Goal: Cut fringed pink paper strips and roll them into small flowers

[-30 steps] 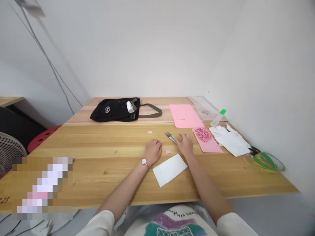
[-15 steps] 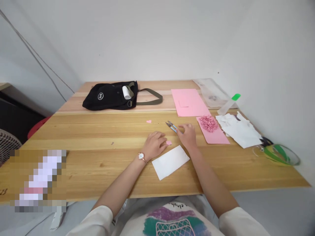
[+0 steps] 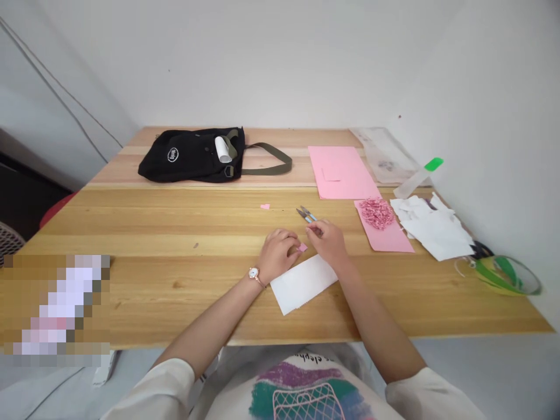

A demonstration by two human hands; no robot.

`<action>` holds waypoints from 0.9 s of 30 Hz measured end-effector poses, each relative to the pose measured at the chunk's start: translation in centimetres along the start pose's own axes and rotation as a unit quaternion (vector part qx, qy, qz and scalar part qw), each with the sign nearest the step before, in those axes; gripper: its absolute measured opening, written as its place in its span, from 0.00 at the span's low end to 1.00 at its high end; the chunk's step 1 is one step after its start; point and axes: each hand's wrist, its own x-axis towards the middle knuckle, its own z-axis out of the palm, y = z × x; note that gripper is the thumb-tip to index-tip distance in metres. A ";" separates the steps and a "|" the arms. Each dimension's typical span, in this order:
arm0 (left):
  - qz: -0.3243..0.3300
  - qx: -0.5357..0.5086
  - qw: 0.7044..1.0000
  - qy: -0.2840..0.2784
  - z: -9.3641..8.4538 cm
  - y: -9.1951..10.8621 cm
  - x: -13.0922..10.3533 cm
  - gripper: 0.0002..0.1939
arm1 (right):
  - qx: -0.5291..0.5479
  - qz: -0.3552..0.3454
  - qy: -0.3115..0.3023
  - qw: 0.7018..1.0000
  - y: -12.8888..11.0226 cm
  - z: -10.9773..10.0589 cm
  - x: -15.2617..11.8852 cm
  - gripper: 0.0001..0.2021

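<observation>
A small pink paper piece (image 3: 303, 247) is pinched at the fingertips of my left hand (image 3: 279, 255), just above the tabletop. My right hand (image 3: 331, 244) is beside it, fingers bent and thumb a little apart, with nothing visible between them. Beyond its fingertips lie thread snips (image 3: 307, 214) with blue handles and open blades, partly hidden by the hand. Below both hands is a folded white paper sheet (image 3: 301, 286), its right end covered by my right wrist. A second pink paper scrap (image 3: 265, 206) lies farther back.
A black bag (image 3: 188, 154) with a strap lies at the back left. Pink sheets (image 3: 343, 169) and a heap of pink shreds (image 3: 377, 213) are to the right. Farther right are torn white paper (image 3: 437, 233), a green-capped bottle (image 3: 420, 178) and a green tape roll (image 3: 505, 274).
My right hand has come away from the snips and moved slightly left and nearer my left hand. The snips now lie on the table. The whole view has shifted slightly.
</observation>
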 end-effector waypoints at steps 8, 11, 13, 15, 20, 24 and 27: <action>-0.035 -0.109 0.993 0.021 -0.6 -0.3 0.3 0.05 | 0.075 0.040 -0.033 0.996 -0.2 -0.6 -0.3 0.07; -0.044 -0.143 0.988 0.024 -0.9 -0.5 0.4 0.04 | 0.133 0.047 -0.099 0.985 -0.6 -1.0 -0.5 0.07; -0.051 -0.160 0.986 0.026 -1.0 -0.6 0.4 0.04 | 0.184 0.049 -0.151 0.970 -0.9 -1.1 -0.7 0.09; -0.058 -0.171 0.983 0.029 -1.1 -0.7 0.5 0.03 | 0.209 0.047 -0.180 0.960 -1.0 -1.1 -0.8 0.10; -0.081 -0.189 0.978 0.044 -1.1 -0.7 0.4 0.02 | 0.206 0.044 -0.202 0.956 -1.2 -0.8 -1.0 0.11; -0.104 -0.212 0.970 0.067 -1.2 -0.5 0.3 0.07 | 0.249 0.095 -0.185 0.946 -1.5 -0.8 -0.9 0.14; -0.117 -0.237 0.962 0.072 -1.3 -0.4 0.3 0.06 | 0.296 0.140 -0.156 0.932 -1.6 -0.8 -0.8 0.16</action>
